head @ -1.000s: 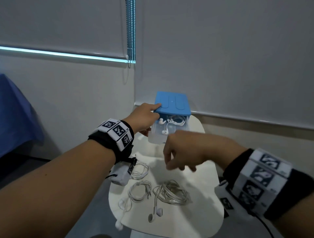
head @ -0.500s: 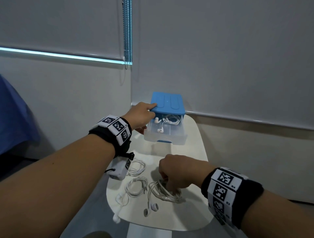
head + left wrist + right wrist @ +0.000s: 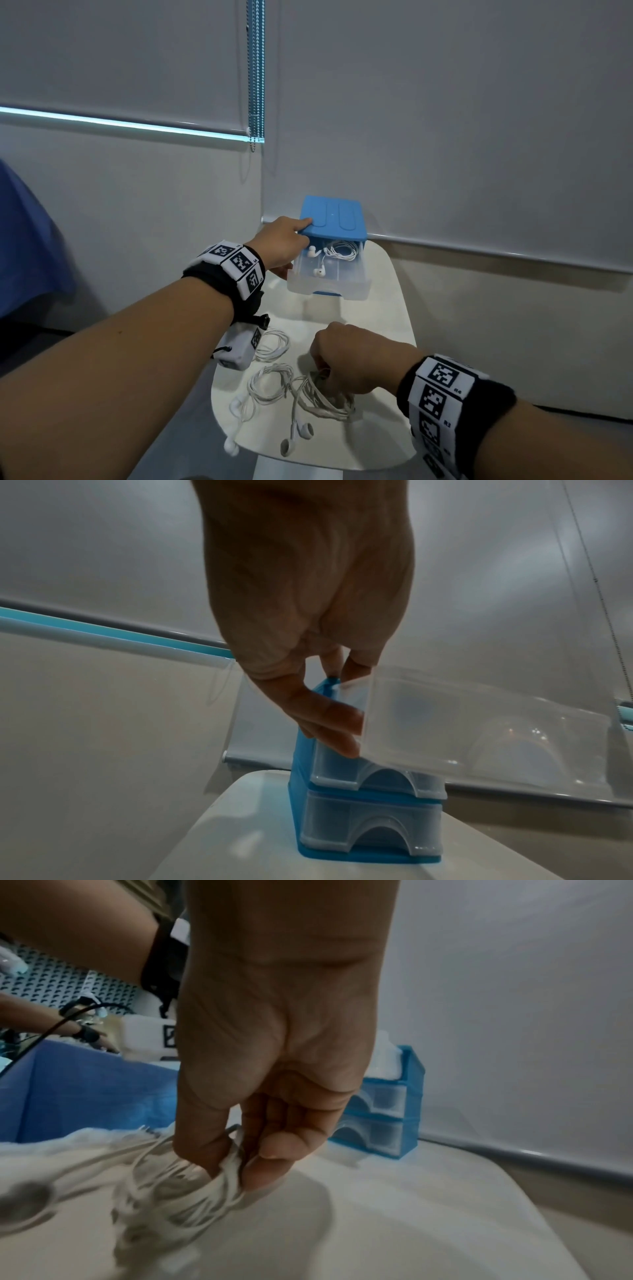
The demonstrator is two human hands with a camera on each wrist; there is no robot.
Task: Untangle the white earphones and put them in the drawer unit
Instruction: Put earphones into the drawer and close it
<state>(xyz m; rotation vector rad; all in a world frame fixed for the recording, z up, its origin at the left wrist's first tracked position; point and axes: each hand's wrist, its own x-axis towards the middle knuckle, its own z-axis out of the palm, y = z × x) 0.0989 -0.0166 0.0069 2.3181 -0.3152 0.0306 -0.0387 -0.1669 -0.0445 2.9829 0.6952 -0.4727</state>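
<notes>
The right hand (image 3: 346, 359) is pinching a tangled bundle of white earphones (image 3: 322, 397) lying on the white table (image 3: 383, 329), thumb and fingers closed round the cords. The left hand (image 3: 282, 245) is bracing the blue drawer unit (image 3: 330, 217), apparently gripping its corner. Its top drawer (image 3: 329, 279) is standing open, holding one earphone set (image 3: 337, 251).

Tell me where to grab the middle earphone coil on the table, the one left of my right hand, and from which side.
Judging by its pose, take the middle earphone coil at its wound loop, coming straight down from above. It lies flat on the white table, so fingers can pinch the bundled strands together. Avoid the trailing earbuds at its near-left: lifting by those would likely unwind it.
</notes>
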